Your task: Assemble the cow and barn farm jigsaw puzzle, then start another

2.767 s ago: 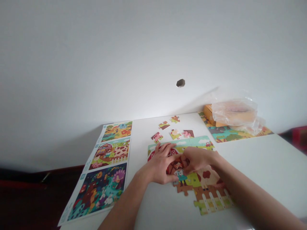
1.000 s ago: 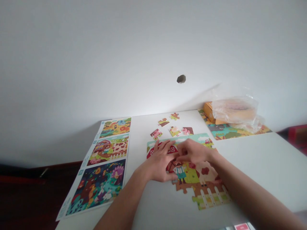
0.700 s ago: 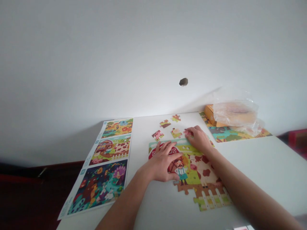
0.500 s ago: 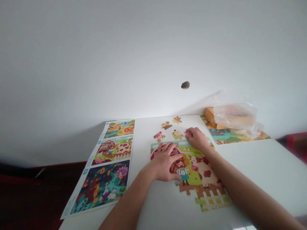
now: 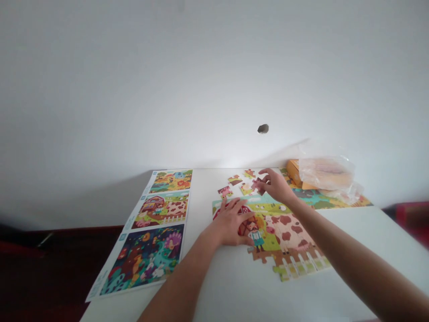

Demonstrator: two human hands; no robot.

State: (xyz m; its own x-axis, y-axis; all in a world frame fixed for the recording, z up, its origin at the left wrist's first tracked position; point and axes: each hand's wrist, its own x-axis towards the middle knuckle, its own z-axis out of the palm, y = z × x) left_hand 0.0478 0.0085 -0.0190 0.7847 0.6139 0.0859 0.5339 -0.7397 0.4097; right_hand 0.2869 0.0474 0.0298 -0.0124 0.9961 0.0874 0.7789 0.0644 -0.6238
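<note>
A partly joined farm jigsaw puzzle (image 5: 291, 232) with a cow, a farmer and a red barn lies on the white table. My left hand (image 5: 233, 223) rests spread on its barn side, hiding part of the barn. Beyond the puzzle's far edge, my right hand (image 5: 275, 185) pinches a pink and brown puzzle piece (image 5: 258, 184) between thumb and fingers. Around that piece lie several loose ones: a piece with a pig (image 5: 225, 192), a brown and green piece (image 5: 235, 180), a yellowish piece (image 5: 250, 173) and a green and cream piece (image 5: 246, 189).
At the left lies a picture sheet (image 5: 186, 241) with three printed scenes. An orange box (image 5: 293, 172) and a clear plastic bag (image 5: 330, 172) sit on another colourful puzzle (image 5: 321, 203) at the back right. The wall (image 5: 214, 89) has a small hole (image 5: 263, 129).
My right hand has lifted slightly, and the pinched piece now shows more fully, tilted near the loose pieces. My left hand stays on the puzzle. The view has shifted a little.
</note>
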